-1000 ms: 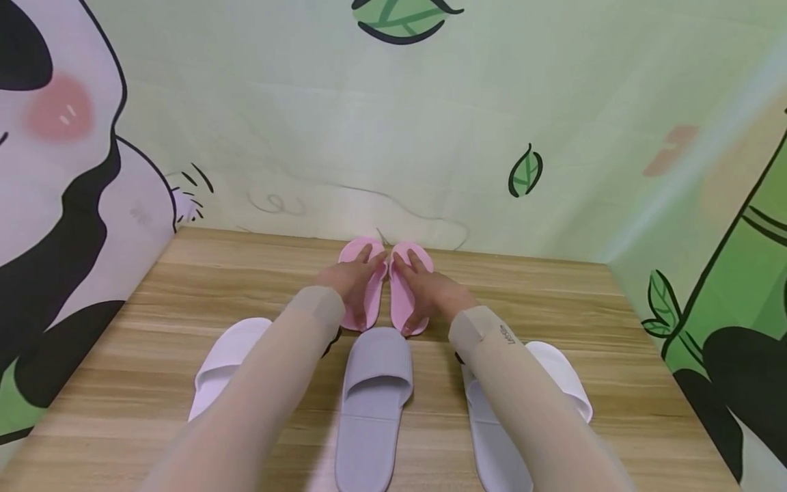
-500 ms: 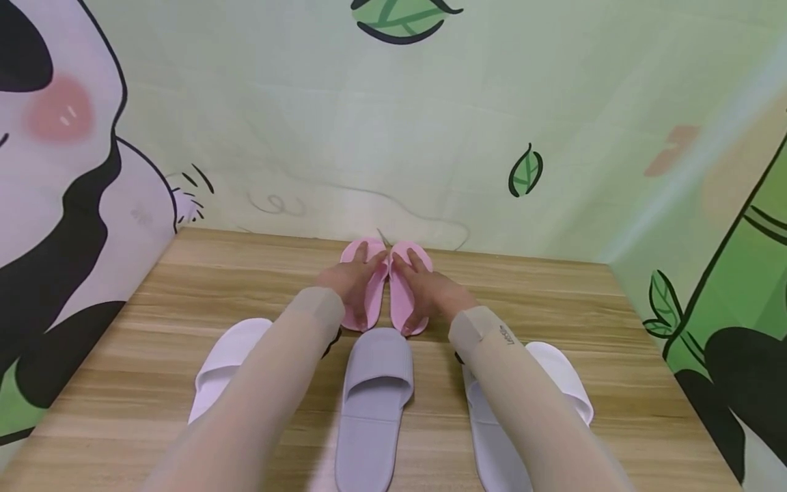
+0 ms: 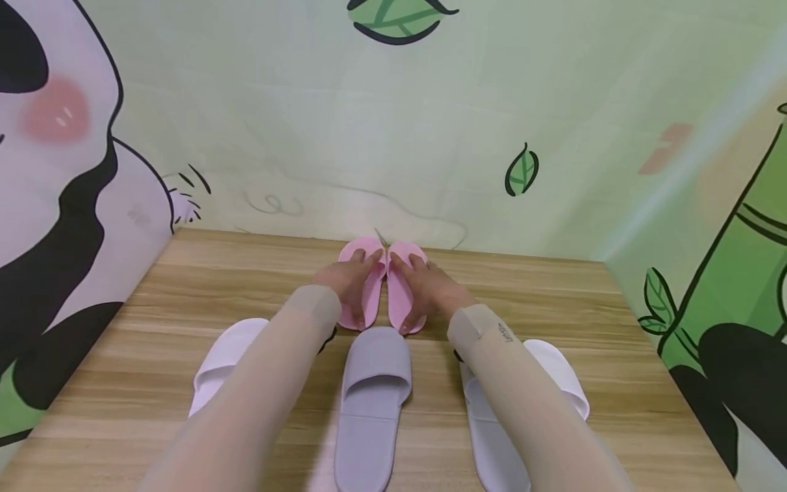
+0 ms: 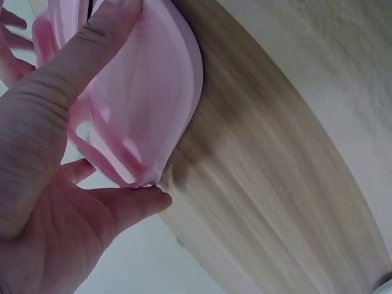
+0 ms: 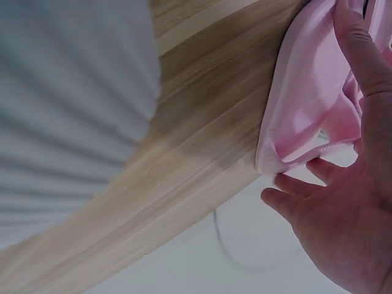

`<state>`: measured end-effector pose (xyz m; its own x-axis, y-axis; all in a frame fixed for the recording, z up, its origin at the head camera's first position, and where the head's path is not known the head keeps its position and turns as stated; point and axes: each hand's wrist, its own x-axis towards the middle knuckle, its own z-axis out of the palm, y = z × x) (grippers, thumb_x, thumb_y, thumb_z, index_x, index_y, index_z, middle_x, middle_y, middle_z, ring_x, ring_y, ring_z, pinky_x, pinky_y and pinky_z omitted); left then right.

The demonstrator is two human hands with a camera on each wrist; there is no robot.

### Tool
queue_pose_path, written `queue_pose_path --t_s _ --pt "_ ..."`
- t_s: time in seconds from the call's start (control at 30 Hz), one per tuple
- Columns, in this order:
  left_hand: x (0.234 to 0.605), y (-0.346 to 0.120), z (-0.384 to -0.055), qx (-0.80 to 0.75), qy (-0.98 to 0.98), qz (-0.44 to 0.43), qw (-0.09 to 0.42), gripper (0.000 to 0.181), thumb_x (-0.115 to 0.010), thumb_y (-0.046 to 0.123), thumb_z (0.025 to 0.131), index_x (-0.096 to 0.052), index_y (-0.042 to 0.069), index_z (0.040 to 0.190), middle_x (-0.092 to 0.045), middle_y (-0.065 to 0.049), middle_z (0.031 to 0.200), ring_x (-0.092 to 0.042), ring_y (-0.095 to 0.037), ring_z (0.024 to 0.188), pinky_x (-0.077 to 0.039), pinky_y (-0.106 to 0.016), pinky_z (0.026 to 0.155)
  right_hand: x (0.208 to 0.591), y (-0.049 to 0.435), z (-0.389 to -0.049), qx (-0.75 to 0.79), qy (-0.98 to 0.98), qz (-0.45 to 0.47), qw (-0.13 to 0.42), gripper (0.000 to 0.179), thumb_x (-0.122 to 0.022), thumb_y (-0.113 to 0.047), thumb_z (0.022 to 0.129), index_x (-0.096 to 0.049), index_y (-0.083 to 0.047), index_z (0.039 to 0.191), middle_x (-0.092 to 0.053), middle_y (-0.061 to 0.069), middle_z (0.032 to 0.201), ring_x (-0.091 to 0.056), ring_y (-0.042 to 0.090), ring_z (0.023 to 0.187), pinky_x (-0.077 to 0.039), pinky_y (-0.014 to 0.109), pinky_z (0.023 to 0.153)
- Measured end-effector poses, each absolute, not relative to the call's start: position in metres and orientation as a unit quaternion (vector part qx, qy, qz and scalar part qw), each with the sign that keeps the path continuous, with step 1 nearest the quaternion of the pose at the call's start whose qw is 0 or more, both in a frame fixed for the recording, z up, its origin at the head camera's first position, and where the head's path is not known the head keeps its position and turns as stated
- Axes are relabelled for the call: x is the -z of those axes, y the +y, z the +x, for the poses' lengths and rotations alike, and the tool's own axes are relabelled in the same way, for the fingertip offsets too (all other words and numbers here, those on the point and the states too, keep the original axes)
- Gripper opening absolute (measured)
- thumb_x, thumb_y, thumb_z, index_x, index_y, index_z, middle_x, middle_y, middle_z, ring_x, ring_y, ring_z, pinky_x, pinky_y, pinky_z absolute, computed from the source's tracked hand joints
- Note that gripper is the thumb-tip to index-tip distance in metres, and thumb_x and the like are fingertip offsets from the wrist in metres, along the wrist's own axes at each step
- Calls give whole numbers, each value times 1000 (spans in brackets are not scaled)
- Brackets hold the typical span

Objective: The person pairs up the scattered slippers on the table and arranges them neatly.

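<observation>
Two pink slippers stand side by side at the far wall. On the left pink slipper is my left hand, thumb at the near end and fingers at the far end. My right hand spans the right pink slipper the same way. In the left wrist view, the thumb lies over the left slipper's sole and a fingertip touches its end. The right wrist view has my fingertips against the end of the right slipper. Both slippers rest on the wooden surface.
A grey slipper lies just in front of the pink pair. Another grey slipper is partly under my right forearm. White slippers lie at the left and right, partly hidden by my sleeves. A printed wall stands behind.
The far ends of the pink slippers have come very slightly closer together, with my hands staying on them. The head view has shifted a little.
</observation>
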<state>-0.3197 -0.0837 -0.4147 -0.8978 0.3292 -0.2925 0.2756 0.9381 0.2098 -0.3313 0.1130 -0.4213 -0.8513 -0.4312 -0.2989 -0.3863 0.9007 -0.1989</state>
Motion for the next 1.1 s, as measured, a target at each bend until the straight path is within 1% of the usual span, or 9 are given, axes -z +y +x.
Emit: queue_pose_path --t_s 0.07,0.13,0.23,0.4,0.57,0.7,0.77,0.9,1.1 --pt "415 -84 -321 -78 971 151 171 148 -102 37 60 -1 28 168 -17 -13 173 -62 -37 125 -60 -49 92 420 112 -331 63 959 -214 173 146 -100 -44 61 -1 -29 168 -7 18 175 -15 46 159 -24 59 127" --pt "415 -85 -323 -75 970 144 180 149 -101 39 60 0 30 168 -11 -13 175 -54 -43 138 -56 -53 100 418 112 -331 63 959 -213 174 146 -100 -44 62 -1 -29 168 -7 19 174 -13 44 160 -22 58 128" --pt "415 -85 -326 -76 969 137 190 148 -101 41 60 0 31 168 -5 -13 176 -39 -50 149 -50 -60 107 416 112 -331 68 959 -209 180 147 -100 -44 62 0 -28 168 -5 20 174 -11 44 160 -22 59 128" --pt "412 -85 -326 -75 968 134 197 144 -99 41 64 0 30 168 -2 -15 176 -31 -51 152 -49 -62 108 415 113 -332 83 957 -208 185 145 -99 -44 63 0 -27 168 -2 21 174 -10 44 160 -22 60 127" --pt "403 -83 -324 -94 967 127 201 139 -97 41 68 -1 30 168 2 -15 176 -22 -50 156 -45 -68 109 415 115 -333 100 955 -210 185 138 -95 -49 69 -3 -25 168 3 23 174 -9 46 160 -21 63 127" --pt "395 -78 -323 -110 965 142 193 130 -93 40 73 -6 26 168 2 -15 176 -16 -50 157 -38 -73 112 414 119 -334 83 956 -228 167 130 -89 -53 76 -4 -19 168 -1 25 173 -10 47 160 -20 60 128" --pt "392 -76 -324 -105 964 155 187 127 -91 42 76 -7 24 168 2 -15 176 -15 -51 157 -36 -74 113 411 121 -334 80 957 -231 160 127 -87 -53 78 -6 -17 168 -4 25 173 -12 47 159 -20 59 128" --pt "389 -73 -326 -75 966 178 175 121 -86 49 80 -9 20 168 -2 -18 175 -17 -53 156 -32 -71 118 403 127 -330 96 957 -220 164 122 -85 -52 81 -8 -18 168 -6 23 174 -15 47 159 -23 60 127" --pt "380 -70 -322 -40 965 198 164 116 -78 60 85 -12 13 168 -9 -19 174 -19 -53 156 -24 -64 126 389 138 -320 114 956 -213 168 118 -83 -50 84 -7 -20 168 -5 20 174 -12 44 160 -24 60 127"
